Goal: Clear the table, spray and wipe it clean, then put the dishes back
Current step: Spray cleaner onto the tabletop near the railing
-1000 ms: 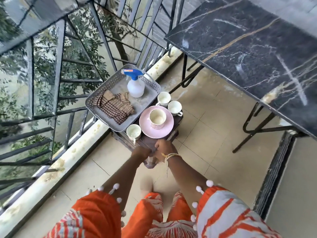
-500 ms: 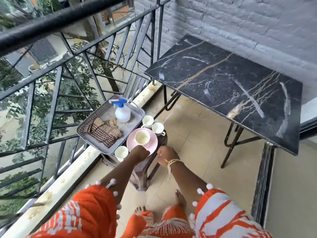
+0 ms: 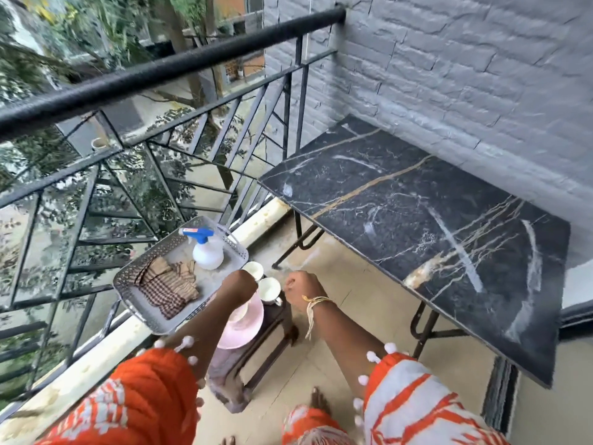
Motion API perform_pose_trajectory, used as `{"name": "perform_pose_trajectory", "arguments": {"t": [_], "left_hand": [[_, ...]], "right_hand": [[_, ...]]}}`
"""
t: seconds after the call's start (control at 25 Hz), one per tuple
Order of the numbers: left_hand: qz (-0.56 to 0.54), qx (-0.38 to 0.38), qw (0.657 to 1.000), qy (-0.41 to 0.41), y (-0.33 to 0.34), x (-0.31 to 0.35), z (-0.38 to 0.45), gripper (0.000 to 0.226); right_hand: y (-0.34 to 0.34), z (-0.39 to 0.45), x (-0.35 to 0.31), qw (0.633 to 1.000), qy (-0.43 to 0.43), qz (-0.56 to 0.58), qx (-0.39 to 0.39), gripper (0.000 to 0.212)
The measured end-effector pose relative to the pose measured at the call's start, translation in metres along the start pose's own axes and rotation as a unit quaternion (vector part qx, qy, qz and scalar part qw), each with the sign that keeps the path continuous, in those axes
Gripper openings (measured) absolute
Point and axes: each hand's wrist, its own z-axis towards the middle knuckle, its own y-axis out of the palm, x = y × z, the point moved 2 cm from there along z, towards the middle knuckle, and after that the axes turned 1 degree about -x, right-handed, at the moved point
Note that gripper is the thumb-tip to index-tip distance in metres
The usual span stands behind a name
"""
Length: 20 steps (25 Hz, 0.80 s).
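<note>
A narrow balcony with a black iron railing and a grey brick wall holds a low stool that serves as the staging point for the cleaning job. On the stool's railing side, a perforated grey tray carries a folded checked cloth and, toward its far end, a white spray bottle with a blue trigger head. Beside the tray, a pink plate and white cups crowd the stool's top. The left hand hovers over the plate, curled, its fingers hidden, so what it grips cannot be told; the right hand hangs loosely closed just beyond the stool, seemingly empty. Right of the stool stands the bare black marble-patterned table, apparently cleared and awaiting spray. The bottle looks light and rigid, best taken by its neck under the trigger; the cloth is soft and can be bunched anywhere; the crockery is fragile and smooth.
</note>
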Motion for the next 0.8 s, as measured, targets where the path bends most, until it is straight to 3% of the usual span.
{"name": "perform_pose_trajectory", "arguments": {"t": [0.12,0.36,0.8], "left_hand": [[-0.007,0.001,1.000,-0.010,-0.003,0.024,0.016,0.030],[-0.073,0.054,0.993,-0.071,0.002,0.036,0.038,0.030],[-0.141,0.119,0.967,-0.177,-0.029,-0.028,0.085,0.031]], "right_hand": [[-0.028,0.033,0.003,1.000,-0.005,0.006,0.002,0.020],[-0.056,0.077,0.018,0.999,-0.011,0.004,-0.032,0.009],[-0.008,0.153,-0.039,0.996,-0.034,0.000,-0.082,0.019]]}}
